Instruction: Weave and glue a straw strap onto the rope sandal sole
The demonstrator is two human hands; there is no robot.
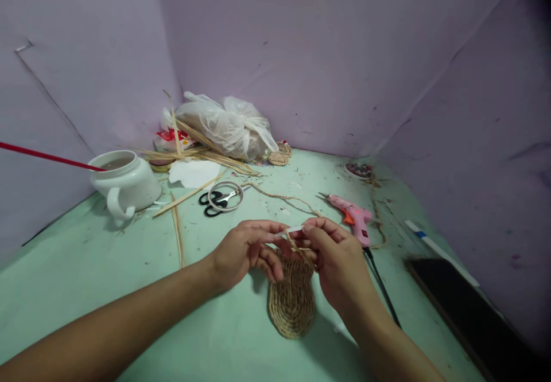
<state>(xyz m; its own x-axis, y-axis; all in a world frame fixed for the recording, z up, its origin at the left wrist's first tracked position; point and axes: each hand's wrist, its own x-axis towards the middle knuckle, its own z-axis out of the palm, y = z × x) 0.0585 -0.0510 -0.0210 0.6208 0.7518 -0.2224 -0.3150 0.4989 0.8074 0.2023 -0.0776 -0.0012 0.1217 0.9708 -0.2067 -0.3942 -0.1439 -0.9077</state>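
Observation:
A short white strip [295,230] stretches between my two hands. Its left end meets the fingertips of my left hand [245,250], whose lower fingers are curled loosely. On the other side, my right hand [342,256] pinches the strip between thumb and index finger. A thin straw-coloured strand [297,247] crosses the strip and runs by the right fingers. Just below hangs or lies a woven fibre piece [293,301], shaped like a shoe sole with rounded coils; its upper end is partly hidden by my fingers.
A pink glue gun [353,215] with a black cord lies right of my hands. Scissors [219,201] and a ring [241,198] lie ahead. Farther back are a white pot [129,184], a plastic bag [228,124] and dried strips [206,155]. A dark flat slab [465,313] lies right.

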